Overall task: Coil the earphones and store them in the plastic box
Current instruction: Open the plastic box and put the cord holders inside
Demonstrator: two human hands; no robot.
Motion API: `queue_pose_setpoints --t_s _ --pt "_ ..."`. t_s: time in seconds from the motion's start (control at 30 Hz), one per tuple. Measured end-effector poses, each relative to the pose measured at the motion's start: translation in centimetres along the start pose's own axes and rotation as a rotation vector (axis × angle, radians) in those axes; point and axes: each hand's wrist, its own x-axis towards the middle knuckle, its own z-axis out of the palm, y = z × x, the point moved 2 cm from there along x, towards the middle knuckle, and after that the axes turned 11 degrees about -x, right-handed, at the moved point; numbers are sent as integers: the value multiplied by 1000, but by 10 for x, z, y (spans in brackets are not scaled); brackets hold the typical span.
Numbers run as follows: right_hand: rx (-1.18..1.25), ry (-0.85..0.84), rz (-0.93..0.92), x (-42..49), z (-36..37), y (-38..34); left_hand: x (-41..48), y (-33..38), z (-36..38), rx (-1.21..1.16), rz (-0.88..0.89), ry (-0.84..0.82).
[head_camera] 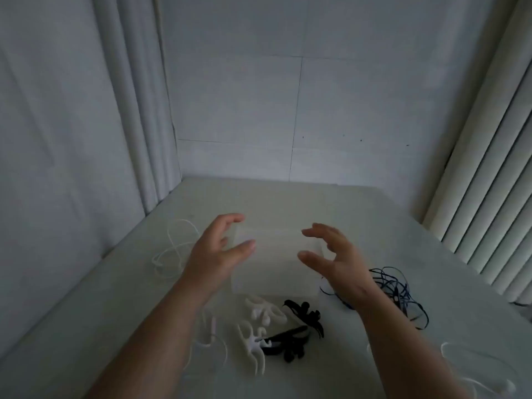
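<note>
Head view. The clear plastic box (273,269) sits mid-table, pale and hard to tell from the table (374,220).

- The left hand (218,251) is at the box's left side and the right hand (336,263) at its right side.
- Both hands have their fingers spread and loosely curved, thumbs toward each other, and grasp nothing.
- Motion blur hides whether any fingertip touches the box.

Earphones, all loose on the table and none in the hands:
- a white set (172,249) lies far left, well apart from the box;
- a dark blue tangle (400,295) lies right, just beyond the right wrist;
- another white cord (472,367) lies at the near right;
- a faint white cord (211,335) lies by the left forearm.

Just near of the box is a cluster of small white pieces (259,312) and black pieces (305,315). They are too blurred to say whether these are wound sets.

Step in hand, as judged: dealing with the box itself, either steadying it or getting it open, with no coiling under way. Whether a lid is on cannot be told.

The next move likely calls for both hands to close on the box's sides. After that, one loose set, probably the blue tangle nearest the right hand, needs picking up. The tangle will want teasing apart before it winds cleanly.
</note>
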Motion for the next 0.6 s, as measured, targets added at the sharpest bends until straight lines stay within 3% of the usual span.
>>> queue_pose_setpoints --t_s 0.17,0.33,0.6 --pt "27 -159 72 2 7 5 1 -11 -2 119 -86 -161" --pt "13 -198 84 4 15 10 4 -29 1 42 -189 -245" --pt "10 -242 104 6 16 24 5 -31 3 70 -218 -259"
